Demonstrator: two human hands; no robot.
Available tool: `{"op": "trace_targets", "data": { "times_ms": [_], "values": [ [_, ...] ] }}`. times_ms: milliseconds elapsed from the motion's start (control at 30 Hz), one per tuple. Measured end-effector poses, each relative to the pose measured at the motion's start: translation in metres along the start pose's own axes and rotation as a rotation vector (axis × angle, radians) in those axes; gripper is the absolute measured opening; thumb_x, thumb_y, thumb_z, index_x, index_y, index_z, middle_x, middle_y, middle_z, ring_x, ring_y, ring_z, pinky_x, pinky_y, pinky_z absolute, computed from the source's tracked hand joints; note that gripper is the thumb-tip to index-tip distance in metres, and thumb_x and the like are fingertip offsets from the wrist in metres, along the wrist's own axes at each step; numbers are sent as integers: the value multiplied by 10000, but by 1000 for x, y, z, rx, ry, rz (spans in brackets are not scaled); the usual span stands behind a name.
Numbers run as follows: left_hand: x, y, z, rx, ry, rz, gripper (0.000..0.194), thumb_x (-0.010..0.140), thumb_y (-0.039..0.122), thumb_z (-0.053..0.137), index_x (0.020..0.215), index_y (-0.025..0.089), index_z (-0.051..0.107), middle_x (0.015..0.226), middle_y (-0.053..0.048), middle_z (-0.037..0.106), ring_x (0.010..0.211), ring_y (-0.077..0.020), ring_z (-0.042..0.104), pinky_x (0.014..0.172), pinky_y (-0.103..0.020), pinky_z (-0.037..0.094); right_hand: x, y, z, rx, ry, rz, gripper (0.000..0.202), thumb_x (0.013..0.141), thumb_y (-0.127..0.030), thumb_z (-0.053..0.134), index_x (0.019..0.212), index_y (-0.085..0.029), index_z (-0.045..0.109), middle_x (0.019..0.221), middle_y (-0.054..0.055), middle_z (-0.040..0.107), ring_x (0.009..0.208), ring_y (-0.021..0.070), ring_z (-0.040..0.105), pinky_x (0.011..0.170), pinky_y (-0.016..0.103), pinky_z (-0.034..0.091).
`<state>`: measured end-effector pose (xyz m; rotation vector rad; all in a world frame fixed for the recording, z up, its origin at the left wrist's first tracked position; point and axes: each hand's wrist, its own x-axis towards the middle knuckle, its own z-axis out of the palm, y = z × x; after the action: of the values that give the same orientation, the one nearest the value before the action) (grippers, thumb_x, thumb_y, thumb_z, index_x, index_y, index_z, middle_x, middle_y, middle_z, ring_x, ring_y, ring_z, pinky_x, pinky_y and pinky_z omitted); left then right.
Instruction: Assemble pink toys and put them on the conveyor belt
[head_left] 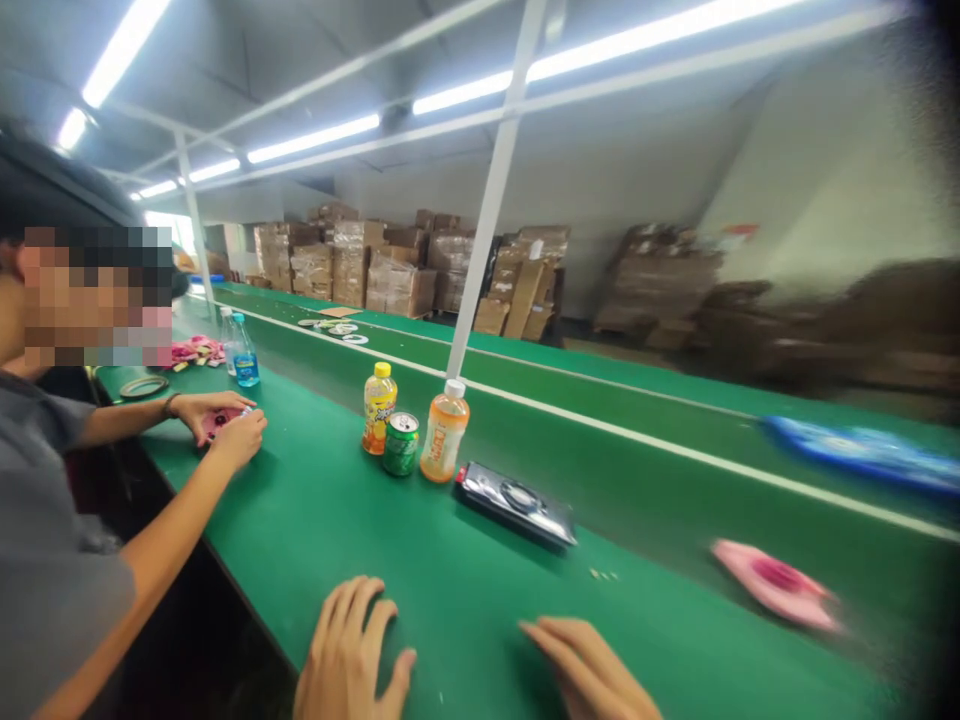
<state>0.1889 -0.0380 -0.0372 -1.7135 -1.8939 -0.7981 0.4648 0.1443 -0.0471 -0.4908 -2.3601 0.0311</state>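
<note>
My left hand (351,655) rests palm down over the green work surface (315,530), its fingers spread and nothing in it. To the right, my right hand (589,670) hovers at or just above the same surface, fingers stretched out and thumb hidden. Ahead of both hands lies a flat black case with a clear, glossy top (517,503). Tiny pale bits (604,575) are scattered near its right end. A pink piece with a darker pink middle (776,583), blurred, lies farther right.
A bottle of orange drink (444,440), a green can (401,445) and a yellow-capped bottle (379,410) stand ahead. At left, a co-worker's hands (238,440) hold a pink item. A white post (495,190) rises behind the bottles. Something blue (862,450) lies far right.
</note>
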Motion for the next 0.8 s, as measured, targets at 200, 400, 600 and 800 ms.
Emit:
{"op": "trace_targets", "data": {
  "times_ms": [200, 400, 600, 800],
  "values": [
    [-4, 5, -4, -33, -119, -84, 301, 949, 333, 600, 1228, 250, 679, 1313, -71, 701, 1190, -318, 647, 1005, -523, 555, 31, -57, 0, 158, -281, 207, 441, 1099, -383, 325, 1026, -250, 740, 860, 61, 757, 774, 196, 723, 724, 292, 567],
    [-6, -2, -3, -37, -179, -52, 357, 1000, 377, 533, 1306, 250, 667, 1364, -62, 680, 1236, -313, 610, 1026, -521, 536, 35, -53, -21, 40, -352, 339, 385, 1076, -396, 387, 1104, -234, 735, 895, 65, 778, 814, 220, 744, 757, 305, 558],
    [-6, 2, -1, 88, -101, -84, 527, 997, 360, 537, 1510, 238, 510, 1566, -114, 515, 1401, -353, 505, 1057, -566, 526, 36, -44, -17, -13, -358, 258, 537, 1011, -455, 569, 1495, -223, 558, 1484, 139, 593, 1351, 317, 558, 1140, 532, 473],
    [-7, -1, 4, 116, -161, 2, 457, 995, 402, 562, 1438, 292, 593, 1485, -51, 614, 1364, -315, 568, 1097, -574, 511, 35, -39, -14, -31, -454, 253, 548, 1054, -507, 481, 1527, -234, 528, 1567, 122, 509, 1442, 328, 481, 1185, 574, 430]
  ]
}}
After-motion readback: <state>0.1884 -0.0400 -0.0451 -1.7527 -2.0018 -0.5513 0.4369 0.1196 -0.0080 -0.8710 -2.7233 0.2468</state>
